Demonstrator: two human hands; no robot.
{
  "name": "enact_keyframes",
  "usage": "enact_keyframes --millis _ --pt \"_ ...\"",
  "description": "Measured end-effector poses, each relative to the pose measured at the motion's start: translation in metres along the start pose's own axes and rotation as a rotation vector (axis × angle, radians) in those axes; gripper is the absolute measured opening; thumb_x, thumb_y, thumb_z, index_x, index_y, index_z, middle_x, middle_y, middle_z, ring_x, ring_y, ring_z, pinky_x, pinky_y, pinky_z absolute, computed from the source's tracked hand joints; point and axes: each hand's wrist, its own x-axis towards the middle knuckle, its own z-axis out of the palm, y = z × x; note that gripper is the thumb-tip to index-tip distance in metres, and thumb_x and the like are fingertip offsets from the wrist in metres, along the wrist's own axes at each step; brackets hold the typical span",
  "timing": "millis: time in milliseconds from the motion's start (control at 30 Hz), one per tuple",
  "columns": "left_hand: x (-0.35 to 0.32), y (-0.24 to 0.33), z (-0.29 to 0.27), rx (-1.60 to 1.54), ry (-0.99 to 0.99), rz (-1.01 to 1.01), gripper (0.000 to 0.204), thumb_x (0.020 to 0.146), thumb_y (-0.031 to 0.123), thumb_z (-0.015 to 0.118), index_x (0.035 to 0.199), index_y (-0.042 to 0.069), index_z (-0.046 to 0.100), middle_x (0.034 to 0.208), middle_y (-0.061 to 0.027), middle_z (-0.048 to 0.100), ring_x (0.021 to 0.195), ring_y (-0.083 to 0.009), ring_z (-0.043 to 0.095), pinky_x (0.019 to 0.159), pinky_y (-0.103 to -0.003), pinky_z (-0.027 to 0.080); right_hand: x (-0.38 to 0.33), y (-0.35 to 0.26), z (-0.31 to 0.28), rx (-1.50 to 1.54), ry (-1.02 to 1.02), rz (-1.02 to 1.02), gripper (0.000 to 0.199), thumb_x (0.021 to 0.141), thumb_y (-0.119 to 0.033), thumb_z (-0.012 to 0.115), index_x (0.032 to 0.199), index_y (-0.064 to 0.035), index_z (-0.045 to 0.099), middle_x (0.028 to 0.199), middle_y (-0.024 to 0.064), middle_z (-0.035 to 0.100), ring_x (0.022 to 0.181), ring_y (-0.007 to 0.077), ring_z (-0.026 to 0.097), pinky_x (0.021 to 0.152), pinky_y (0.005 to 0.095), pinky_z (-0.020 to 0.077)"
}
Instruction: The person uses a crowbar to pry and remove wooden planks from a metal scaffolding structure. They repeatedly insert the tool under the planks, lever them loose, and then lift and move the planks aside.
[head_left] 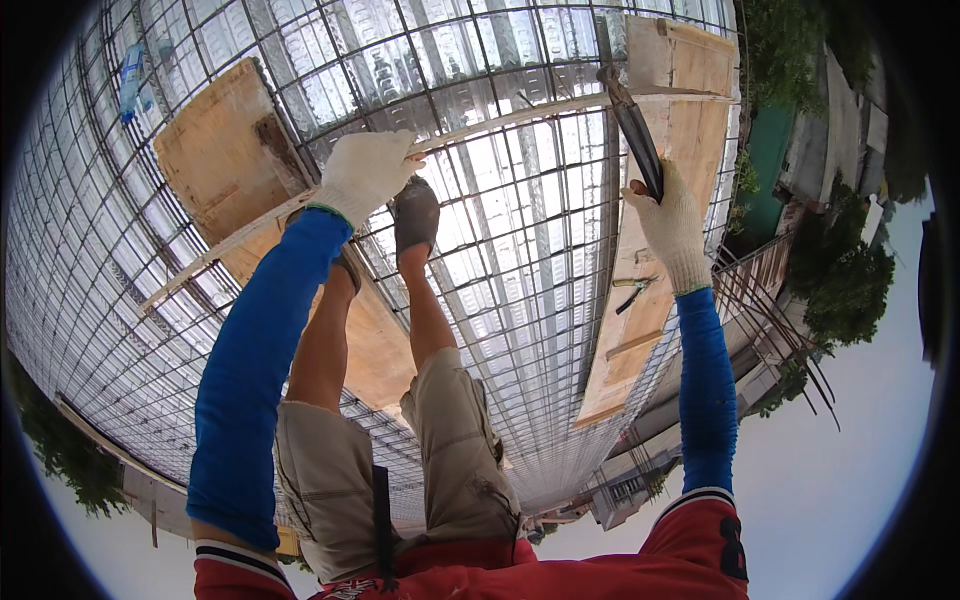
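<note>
Long thin pale wood strip (520, 115) laid diag. across rebar mesh (520, 240), held near its middle by gloved left hand (365, 170), fingers closed around it, dark tool (632, 125) gripped upright in gloved right hand (672, 225), strip's far end just beside tool tip, plywood boards (225, 150) under mesh.

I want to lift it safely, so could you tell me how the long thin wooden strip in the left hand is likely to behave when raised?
The wooden strip is long and thin, so it will probably sag or whip at its free ends. It looks light for its length. The gloved left hand grips it off-centre, so it may tip.
</note>
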Motion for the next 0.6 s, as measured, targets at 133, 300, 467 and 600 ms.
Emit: enact_keyframes --millis 133,300,467,600 --pt "-0.002 0.003 0.005 -0.03 -0.045 -0.007 0.041 0.105 0.047 0.061 0.114 0.009 0.071 0.099 -0.0141 0.078 0.093 -0.0358 0.077 0.082 -0.049 0.061 -0.023 -0.011 -0.024 -0.179 -0.07 -0.058 0.038 0.097 -0.026 0.078 0.124 -0.0051 0.061 0.094 0.0123 0.079 0.088 0.0301 0.079 0.074 0.0431 0.0607" --pt "-0.011 0.011 0.01 -0.031 -0.049 0.03 0.035 0.104 0.042 0.062 0.113 0.011 0.074 0.099 -0.013 0.079 0.091 -0.0333 0.078 0.08 -0.049 0.063 -0.025 -0.034 -0.047 -0.503 -0.227 -0.058 0.038 0.098 -0.031 0.079 0.119 -0.0059 0.06 0.095 0.0173 0.079 0.091 0.0365 0.079 0.074 0.0465 0.0604" --pt "-0.02 0.016 0.011 -0.118 -0.063 0.043 0.026 0.105 0.031 0.063 0.112 0.01 0.076 0.098 -0.0123 0.08 0.09 -0.0321 0.08 0.08 -0.046 0.065 -0.04 -0.046 -0.059 -0.386 -0.232 -0.044 0.038 0.099 -0.028 0.077 0.123 -0.0041 0.059 0.094 0.0187 0.078 0.091 0.0396 0.078 0.074 0.0475 0.0603" --pt "-0.021 0.008 0.016 -0.123 -0.02 0.053 0.024 0.106 0.028 0.064 0.114 0.01 0.076 0.097 -0.0126 0.08 0.091 -0.0313 0.08 0.082 -0.046 0.066 -0.057 -0.053 -0.063 -0.273 -0.276 -0.027 0.038 0.099 -0.022 0.075 0.128 -0.0018 0.06 0.1 0.0195 0.077 0.097 0.0366 0.079 0.079 0.0443 0.0602"
